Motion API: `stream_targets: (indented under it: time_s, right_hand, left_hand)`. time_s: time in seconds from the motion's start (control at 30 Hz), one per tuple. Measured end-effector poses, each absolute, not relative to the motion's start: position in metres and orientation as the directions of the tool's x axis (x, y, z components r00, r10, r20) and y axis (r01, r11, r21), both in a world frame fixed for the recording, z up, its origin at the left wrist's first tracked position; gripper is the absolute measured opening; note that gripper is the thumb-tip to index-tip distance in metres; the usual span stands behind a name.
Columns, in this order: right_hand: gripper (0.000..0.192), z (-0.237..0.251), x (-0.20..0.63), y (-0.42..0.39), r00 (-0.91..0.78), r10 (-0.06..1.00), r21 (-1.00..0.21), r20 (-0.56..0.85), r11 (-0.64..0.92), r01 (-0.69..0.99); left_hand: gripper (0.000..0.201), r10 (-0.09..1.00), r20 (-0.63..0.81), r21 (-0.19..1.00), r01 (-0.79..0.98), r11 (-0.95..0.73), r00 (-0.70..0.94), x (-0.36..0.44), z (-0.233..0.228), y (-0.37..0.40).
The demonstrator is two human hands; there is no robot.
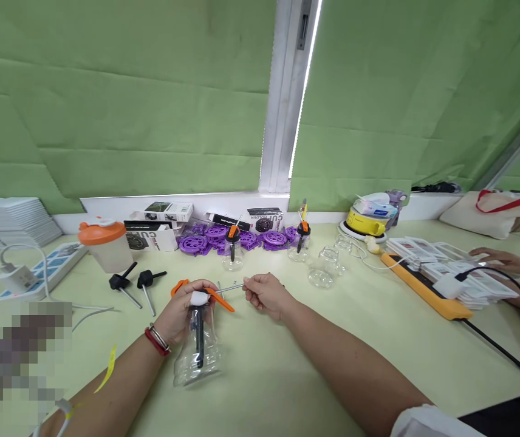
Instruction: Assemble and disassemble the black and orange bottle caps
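While our left hand (182, 315) wraps around the neck of a clear plastic spray bottle (197, 355) lying near the middle of the pale green table (287, 376), our right hand (266, 294) pinches the far-right end of a thin silver metal rod (230, 288). The bottle's long axis runs near to far, its wide base toward us and its white cap with orange trigger lever (217, 297) pointing away, just under the left fingers, which are closed on the neck. The rod lies crosswise to that axis, running left to right, with its left end touching or just beside the orange lever (we cannot tell which). So the rod's free end sits right at the bottle's head, and the left hand is the nearer one to that meeting point; the right hand stands just to the right of it, thumb and forefinger clamped on the rod.

Farther off, two black-headed pins (135, 284) lie to the left, an orange-lidded cup (105, 243) beyond them, and purple plastic wheels (223, 238) along the far edge. Another person's hand (499, 261) rests on white cards at the right.
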State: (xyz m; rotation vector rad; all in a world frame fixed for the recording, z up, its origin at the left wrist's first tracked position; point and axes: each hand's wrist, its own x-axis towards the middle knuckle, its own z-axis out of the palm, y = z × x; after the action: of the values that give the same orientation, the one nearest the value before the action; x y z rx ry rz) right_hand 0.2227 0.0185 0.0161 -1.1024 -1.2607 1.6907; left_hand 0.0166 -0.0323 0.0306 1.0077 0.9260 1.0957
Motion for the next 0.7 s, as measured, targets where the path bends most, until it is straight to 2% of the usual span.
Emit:
stream_targets:
  time_s: [0.3,0.43,0.6,0.7]
  right_hand:
    - [0.021,0.0172,0.2245,0.0215,-0.339,0.939,-0.992,0.058,0.016,-0.125]
    - [0.018,0.0171,0.2237,0.0228,-0.287,0.955,-0.993,0.073,0.043,-0.109]
    - [0.025,0.0159,0.2201,0.0197,-0.316,0.948,-0.988,0.042,-0.007,-0.154]
    - [0.022,0.0154,0.2198,0.0196,-0.308,0.95,-0.992,0.054,0.014,-0.129]
  left_hand:
    - [0.026,0.965,-0.112,0.927,-0.325,0.188,0.238,0.0098,0.0286,-0.0299]
    - [0.024,0.965,-0.12,0.922,-0.336,0.195,0.232,0.0089,0.0291,-0.0301]
    - [0.023,0.969,-0.13,0.917,-0.347,0.198,0.21,0.0098,0.0289,-0.0306]
    - [0.023,0.97,-0.13,0.919,-0.343,0.195,0.206,0.0104,0.0283,-0.0306]
